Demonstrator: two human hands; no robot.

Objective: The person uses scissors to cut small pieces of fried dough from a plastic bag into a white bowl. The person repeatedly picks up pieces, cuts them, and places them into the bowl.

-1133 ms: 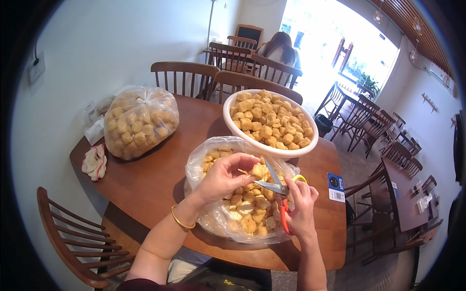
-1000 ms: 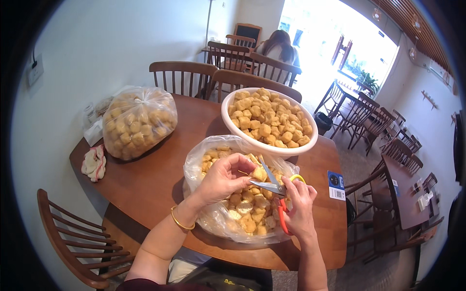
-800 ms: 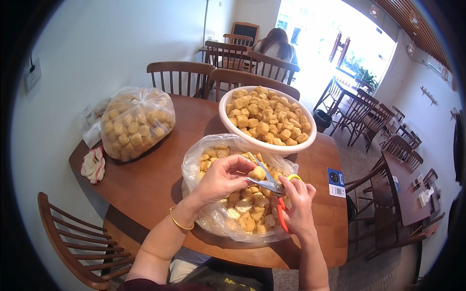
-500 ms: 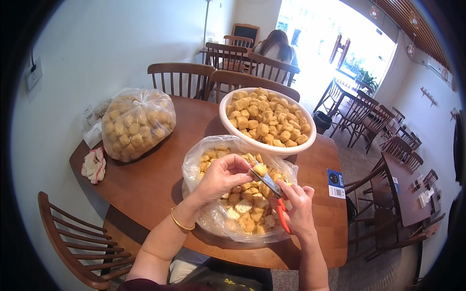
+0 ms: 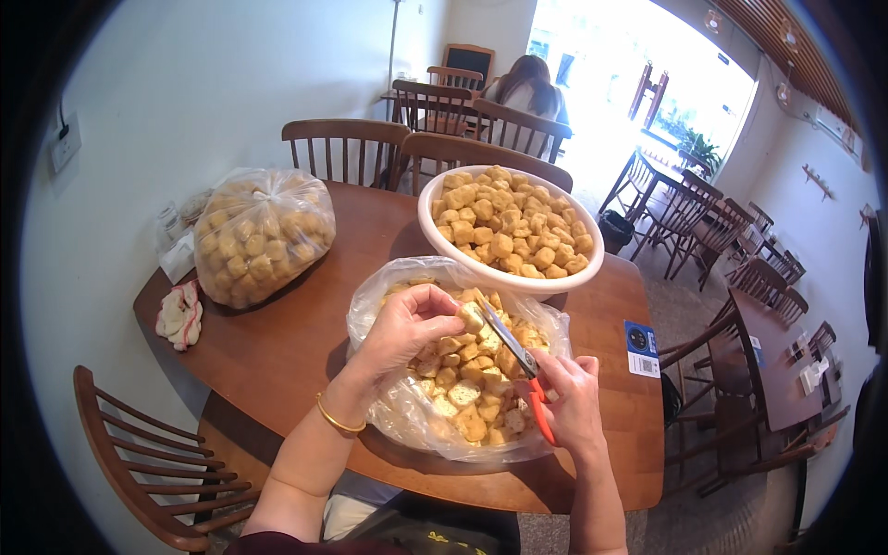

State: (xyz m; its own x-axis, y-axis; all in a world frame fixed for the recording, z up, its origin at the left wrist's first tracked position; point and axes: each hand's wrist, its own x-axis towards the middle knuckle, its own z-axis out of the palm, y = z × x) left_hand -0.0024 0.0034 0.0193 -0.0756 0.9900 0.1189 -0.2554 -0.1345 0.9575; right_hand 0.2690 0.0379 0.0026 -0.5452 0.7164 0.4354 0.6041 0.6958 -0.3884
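Note:
Between its fingertips my left hand (image 5: 412, 324) pinches a fried tofu puff (image 5: 471, 317), its pale inside partly showing. My right hand (image 5: 568, 393) is closed round the red handles of a pair of scissors (image 5: 505, 335). The blades point up and to the left, their tips beside the tofu puff. Both hands are over an open clear plastic bag (image 5: 393, 435) filled with tofu puffs, several of them cut with white insides showing. Just beyond, a white basin (image 5: 427, 220) is heaped with whole, golden tofu puffs.
A tied plastic bag (image 5: 264, 236) of tofu puffs stands on the wooden table (image 5: 250, 356) at the left. Near it lie a cloth glove (image 5: 178, 316) and small jars. A wooden chair (image 5: 153, 462) is at the lower left. Farther back, a person (image 5: 527, 88) sits with their back turned.
A small piece of tofu puff on the scissor blades is gone from there. My left hand has turned slightly, and the puff in it shows more of its pale face.

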